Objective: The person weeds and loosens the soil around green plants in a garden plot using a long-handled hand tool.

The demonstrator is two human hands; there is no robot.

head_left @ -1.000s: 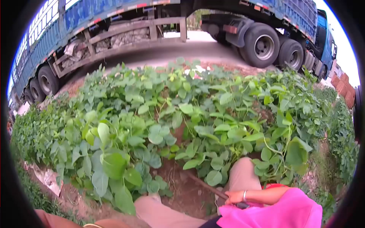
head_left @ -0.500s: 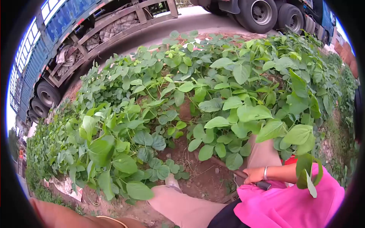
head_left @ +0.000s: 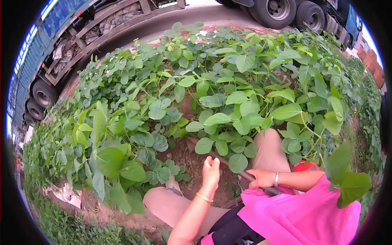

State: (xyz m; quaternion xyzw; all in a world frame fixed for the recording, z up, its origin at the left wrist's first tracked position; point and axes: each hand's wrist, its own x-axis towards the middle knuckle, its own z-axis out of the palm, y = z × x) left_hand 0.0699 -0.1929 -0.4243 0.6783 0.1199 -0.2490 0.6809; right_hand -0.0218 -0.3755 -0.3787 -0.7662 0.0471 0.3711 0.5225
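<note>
My right hand point(head_left: 262, 179), with a silver bracelet at the wrist, is wrapped round the wooden handle point(head_left: 246, 176) of a tool. The handle slants up and left over brown soil, and its far end is partly hidden by leaves. My left hand point(head_left: 211, 169), with a yellow bangle, is raised above the soil left of the handle, its fingers curled closed. Whether it holds anything is too small to tell. Broad-leaved green plants point(head_left: 220, 118) stand just beyond both hands, and my knees are on either side of the bare soil.
A blue truck point(head_left: 61, 28) with large wheels point(head_left: 278, 9) stands on the road behind the plants. Red bricks point(head_left: 371, 65) are stacked at the far right. Something red point(head_left: 306, 166) lies beside my right forearm. A pale scrap point(head_left: 67, 194) lies on the ground at the left.
My left hand has come from the lower left edge to the middle, over the soil, with its fingers closed. My right hand stays on the handle. The view has tilted downward.
</note>
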